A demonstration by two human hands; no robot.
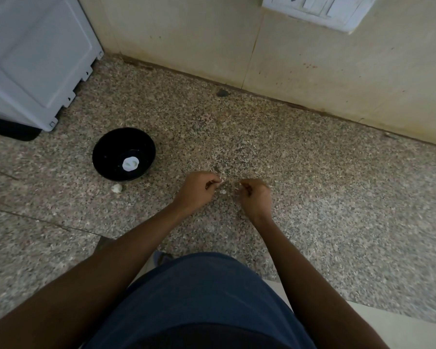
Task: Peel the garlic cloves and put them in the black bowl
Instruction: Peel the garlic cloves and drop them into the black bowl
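Speckled stone counter fills the view, wall behind, white appliance at far left. Black bowl sits well left of the fingers, apart from both hands; pale peeled garlic lies in its bottom, likely parked there so finished cloves stay clear of the skins. A small white garlic piece lies on the counter just outside the bowl's near rim, between bowl and left fingers, nearer the bowl; peeled or not, cannot tell. Left hand and right hand are close together over the counter, knuckles up, both forearms reaching forward from the body and converging. Fingers of each curl tight, tips pinched and facing each other, a thin papery strip of skin seemingly stretched between them, so a pull-apart peel looks in progress. Which hand holds the clove itself is too small to tell. A tiny pale bit shows just below the fingertips, in the gap between the hands; falling or resting on the counter, unclear.
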